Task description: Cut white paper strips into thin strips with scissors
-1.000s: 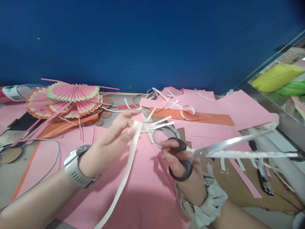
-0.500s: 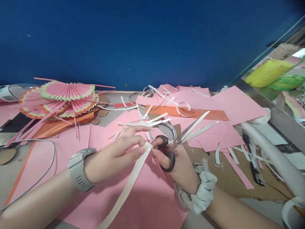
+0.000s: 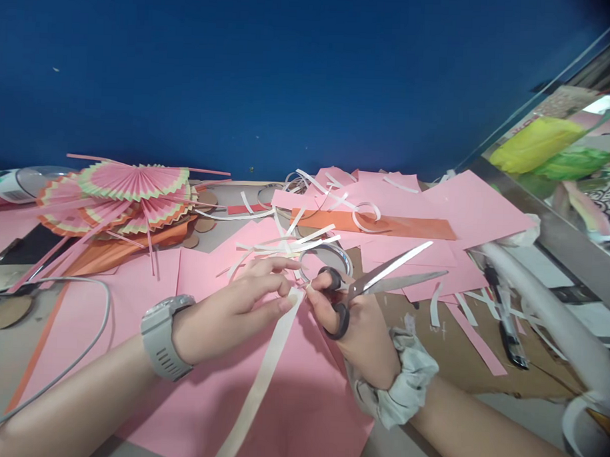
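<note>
My left hand (image 3: 237,306), with a grey watch on its wrist, pinches the top end of a long white paper strip (image 3: 264,380) that hangs down toward me over a large pink sheet (image 3: 239,399). My right hand (image 3: 346,316), a grey scrunchie on its wrist, holds black-handled scissors (image 3: 378,281) through the finger loops. The blades are slightly apart and point right and away. The thumb side of the right hand touches the strip's top end beside the left fingertips.
Pleated pink paper fans (image 3: 131,196) lie at the back left. Pink sheets (image 3: 435,213), an orange strip (image 3: 385,224) and several white paper curls litter the back. A tape ring (image 3: 329,256) sits behind my hands. A grey cable (image 3: 81,341) runs left; white tube (image 3: 547,310) right.
Both hands have come together over the pink sheet. The scissors swung in from the far right, their blades closing partly. The strip's top end dropped lower and now meets the right hand.
</note>
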Available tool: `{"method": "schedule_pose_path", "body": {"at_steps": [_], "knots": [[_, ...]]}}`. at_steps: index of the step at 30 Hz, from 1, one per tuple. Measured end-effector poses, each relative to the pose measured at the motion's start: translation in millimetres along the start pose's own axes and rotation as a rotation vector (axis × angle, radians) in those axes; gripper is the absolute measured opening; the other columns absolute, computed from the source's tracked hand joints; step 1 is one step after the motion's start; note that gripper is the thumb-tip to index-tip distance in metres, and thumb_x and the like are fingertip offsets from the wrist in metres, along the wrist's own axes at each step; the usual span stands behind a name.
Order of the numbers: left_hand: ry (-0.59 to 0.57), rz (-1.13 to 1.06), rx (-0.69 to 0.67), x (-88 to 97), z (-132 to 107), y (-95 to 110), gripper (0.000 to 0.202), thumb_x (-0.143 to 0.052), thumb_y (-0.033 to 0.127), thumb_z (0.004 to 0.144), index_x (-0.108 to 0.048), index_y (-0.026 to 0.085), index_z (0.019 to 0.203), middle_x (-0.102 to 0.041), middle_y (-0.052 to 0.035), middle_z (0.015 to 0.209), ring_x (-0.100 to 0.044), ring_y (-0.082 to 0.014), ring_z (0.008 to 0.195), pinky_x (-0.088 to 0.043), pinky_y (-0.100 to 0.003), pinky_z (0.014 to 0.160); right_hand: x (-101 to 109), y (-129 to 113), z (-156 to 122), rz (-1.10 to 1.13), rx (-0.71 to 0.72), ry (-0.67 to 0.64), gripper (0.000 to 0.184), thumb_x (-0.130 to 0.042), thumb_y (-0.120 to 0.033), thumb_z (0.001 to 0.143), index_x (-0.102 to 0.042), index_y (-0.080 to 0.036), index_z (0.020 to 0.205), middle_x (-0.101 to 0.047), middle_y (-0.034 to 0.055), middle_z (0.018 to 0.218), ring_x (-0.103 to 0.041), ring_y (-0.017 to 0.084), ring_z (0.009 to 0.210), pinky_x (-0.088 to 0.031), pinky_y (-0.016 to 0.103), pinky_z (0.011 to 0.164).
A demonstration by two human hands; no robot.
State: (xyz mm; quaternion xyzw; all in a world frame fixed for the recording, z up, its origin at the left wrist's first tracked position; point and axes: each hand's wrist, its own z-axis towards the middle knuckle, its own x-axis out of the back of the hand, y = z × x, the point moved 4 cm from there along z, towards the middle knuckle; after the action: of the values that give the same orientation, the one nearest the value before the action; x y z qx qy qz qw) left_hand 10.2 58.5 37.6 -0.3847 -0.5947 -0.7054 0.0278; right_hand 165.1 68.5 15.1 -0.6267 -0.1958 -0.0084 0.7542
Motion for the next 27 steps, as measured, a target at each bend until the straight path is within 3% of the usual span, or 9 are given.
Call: {"method": "schedule_pose_path", "body": {"at_steps": [7, 15, 18, 21, 25, 27], "knots": [[-0.038, 0.061, 0.014, -2.6, -2, -3, 0.02, -0.051, 0.03, 0.088, -0.061, 0.021, 0.074, -0.05, -0.007, 0.133, -0.04, -0.0261, 0.128, -0.033, -0.05, 0.106, 6, 4, 5, 0.036, -0.026, 0.076, 0.019, -0.053, -0.029, 0.088, -0.051, -0.019, 0.072, -0.05, -0.0034, 0.061, -0.051, 0.011, 0.056, -0.041, 0.024, 0.056], [-0.132, 0.344, 0.07, -8.1, -4, -7, 0.012, -0.06, 0.029, 0.081, -0.07, 0.023, 0.085, -0.047, -0.008, 0.136, -0.031, -0.034, 0.129, -0.033, -0.058, 0.1, 12, 10, 9, 0.074, -0.035, 0.175, 0.026, -0.054, -0.033, 0.09, -0.053, -0.02, 0.068, -0.055, -0.0034, 0.069, -0.054, 0.01, 0.064, -0.042, 0.022, 0.063], [-0.052, 0.365, 0.086, -5.2, -5, -4, 0.016, -0.064, 0.036, 0.078, -0.065, 0.021, 0.082, -0.047, -0.009, 0.133, -0.033, -0.0337, 0.126, -0.036, -0.055, 0.098, 13, 9, 10, 0.115, -0.042, 0.205, 0.027, -0.054, -0.034, 0.09, -0.052, -0.02, 0.067, -0.055, -0.0024, 0.071, -0.054, 0.011, 0.068, -0.041, 0.023, 0.064], [0.121, 0.435, 0.1, 1.1, -6, -2, 0.022, -0.066, 0.038, 0.077, -0.057, 0.019, 0.085, -0.054, -0.0102, 0.118, -0.041, -0.0311, 0.116, -0.041, -0.051, 0.093, 13, 8, 9, 0.164, -0.068, 0.218, 0.027, -0.054, -0.036, 0.089, -0.051, -0.019, 0.068, -0.055, -0.0007, 0.072, -0.054, 0.013, 0.071, -0.041, 0.025, 0.067], [0.179, 0.476, -0.05, -2.3, -4, 1, 0.036, -0.063, 0.033, 0.081, -0.053, 0.019, 0.112, -0.054, -0.0105, 0.125, -0.043, -0.0294, 0.116, -0.037, -0.049, 0.098, 11, 9, 7, 0.245, -0.128, 0.226, 0.025, -0.056, -0.04, 0.085, -0.054, -0.019, 0.073, -0.054, 0.0001, 0.069, -0.052, 0.014, 0.065, -0.04, 0.027, 0.061], [0.193, 0.431, -0.117, -4.9, -3, 2, 0.035, -0.06, 0.031, 0.084, -0.052, 0.02, 0.117, -0.059, -0.0083, 0.123, -0.048, -0.0255, 0.115, -0.037, -0.043, 0.099, 10, 9, 7, 0.305, -0.13, 0.225, 0.026, -0.058, -0.04, 0.084, -0.054, -0.018, 0.07, -0.053, -0.0005, 0.068, -0.048, 0.012, 0.06, -0.039, 0.027, 0.059]]}}
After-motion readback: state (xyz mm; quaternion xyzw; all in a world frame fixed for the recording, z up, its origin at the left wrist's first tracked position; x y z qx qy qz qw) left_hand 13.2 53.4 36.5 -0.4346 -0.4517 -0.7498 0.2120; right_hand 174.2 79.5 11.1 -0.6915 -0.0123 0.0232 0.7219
